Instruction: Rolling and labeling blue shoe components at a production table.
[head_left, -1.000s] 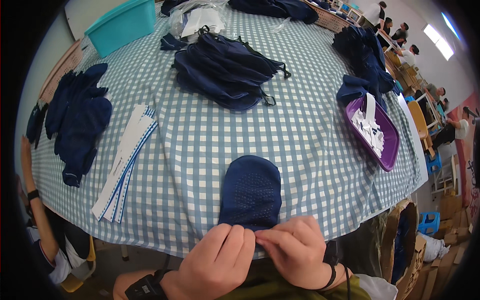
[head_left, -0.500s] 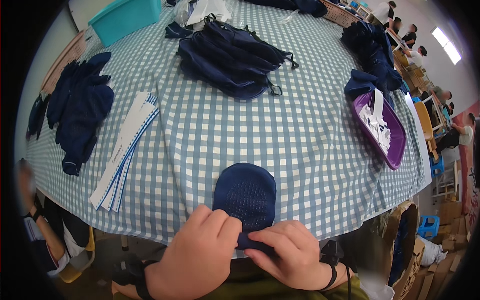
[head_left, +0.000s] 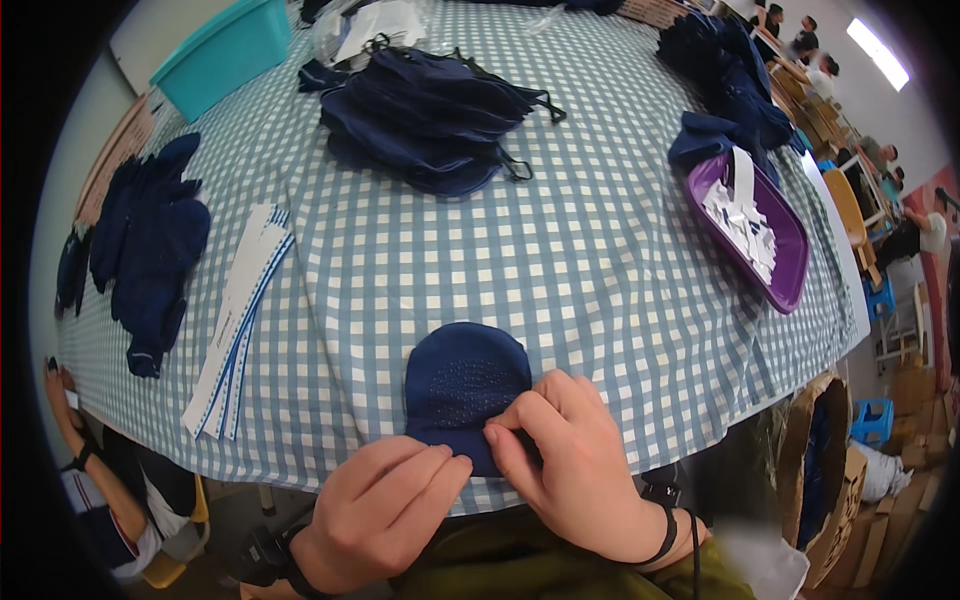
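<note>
A dark blue cloth piece (head_left: 468, 365), rounded at its far end and covered with small raised grip dots like a sock sole, lies at the table's near edge. Its near end is folded over. My left hand (head_left: 385, 500) has its fingers bent together on the near left corner of the fold. On the right side, my right hand (head_left: 565, 455) pinches the fold between thumb and forefinger. Part of the near end is hidden behind my fingers.
A checked cloth (head_left: 400, 270) covers the table. White card strips (head_left: 240, 320) and a dark blue cloth pile (head_left: 150, 250) lie left. Farther off are a strapped blue stack (head_left: 430, 120) and a teal bin (head_left: 225, 60). A purple basket (head_left: 790, 260) holds white scraps. Another person's arm (head_left: 100, 470) shows left.
My right hand has moved up along the right side of the cloth piece. My left hand has slid down to the near left corner, and the folded band shows more. The view has shifted.
</note>
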